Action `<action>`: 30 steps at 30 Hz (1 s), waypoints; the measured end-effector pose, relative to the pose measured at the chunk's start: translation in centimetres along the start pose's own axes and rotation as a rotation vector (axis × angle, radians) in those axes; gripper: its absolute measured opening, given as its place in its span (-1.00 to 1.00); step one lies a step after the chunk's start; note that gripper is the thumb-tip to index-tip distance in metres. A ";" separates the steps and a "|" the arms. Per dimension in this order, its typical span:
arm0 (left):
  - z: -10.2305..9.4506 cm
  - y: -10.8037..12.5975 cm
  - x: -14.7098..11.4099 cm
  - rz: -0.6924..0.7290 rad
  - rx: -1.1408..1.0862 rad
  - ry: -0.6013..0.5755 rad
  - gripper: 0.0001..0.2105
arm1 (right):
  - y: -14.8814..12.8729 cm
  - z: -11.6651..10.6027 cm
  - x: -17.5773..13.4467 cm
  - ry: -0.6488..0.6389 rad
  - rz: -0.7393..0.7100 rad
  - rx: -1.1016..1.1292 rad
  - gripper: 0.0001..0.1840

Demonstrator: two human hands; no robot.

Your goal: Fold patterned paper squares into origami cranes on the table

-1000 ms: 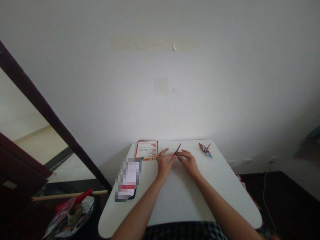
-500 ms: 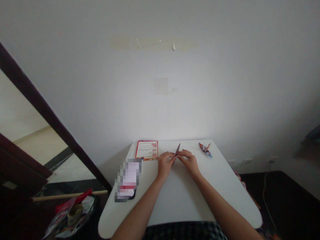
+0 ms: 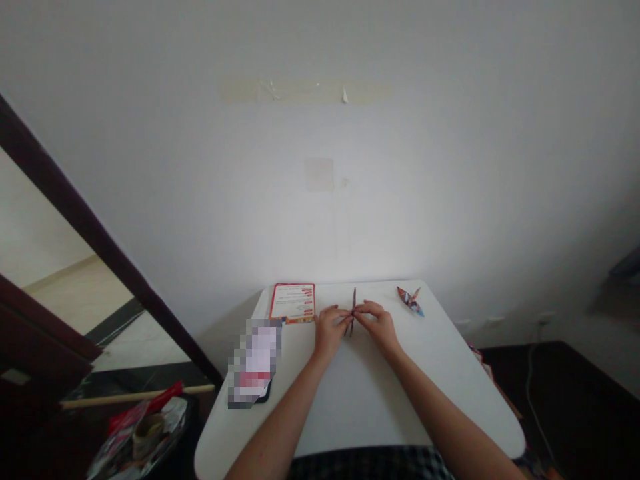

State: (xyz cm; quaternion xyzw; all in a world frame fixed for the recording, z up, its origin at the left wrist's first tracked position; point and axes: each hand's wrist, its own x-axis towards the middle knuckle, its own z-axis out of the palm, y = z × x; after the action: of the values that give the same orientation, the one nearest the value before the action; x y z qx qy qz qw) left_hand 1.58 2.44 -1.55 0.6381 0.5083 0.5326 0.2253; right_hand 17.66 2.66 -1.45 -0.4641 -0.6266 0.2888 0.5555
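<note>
Between my two hands a small piece of folded paper (image 3: pixel 355 297) stands nearly upright, its narrow dark edge facing me. My left hand (image 3: pixel 332 328) pinches it from the left, and my right hand (image 3: pixel 375 321) pinches it from the right, the fingertips of both almost meeting. Two thin points of the paper show below the fingers; its middle is hidden by them. To the right of my right hand lies a colourful folded paper crane (image 3: pixel 411 301) on the white table (image 3: pixel 370 407).
At the table's far left lies a stack of printed sheets (image 3: pixel 294 301) with red borders. A phone (image 3: pixel 263 392), its screen blurred out, rests nearer the left edge. A bin full of rubbish (image 3: pixel 150 430) stands on the floor at left. The wall (image 3: pixel 425 167) rises behind the table.
The folded paper has turned from a rightward slant to nearly upright, and its lower points now show beneath my fingers. Both hands stay in about the same place.
</note>
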 end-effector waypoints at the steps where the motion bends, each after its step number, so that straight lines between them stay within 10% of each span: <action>1: 0.0 0.0 0.0 -0.002 0.000 -0.004 -0.89 | 0.0 0.0 0.0 0.002 0.000 -0.003 -0.81; 30: -0.9 -0.6 0.9 0.051 0.116 -0.094 -0.90 | 0.9 0.5 -0.2 -0.007 -0.189 -0.205 -0.71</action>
State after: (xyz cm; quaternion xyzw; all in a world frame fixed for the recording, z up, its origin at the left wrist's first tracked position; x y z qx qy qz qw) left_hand 0.41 3.21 -1.32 0.6873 0.5106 0.4773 0.1980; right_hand 17.37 2.89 -2.46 -0.4563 -0.6957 0.1710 0.5278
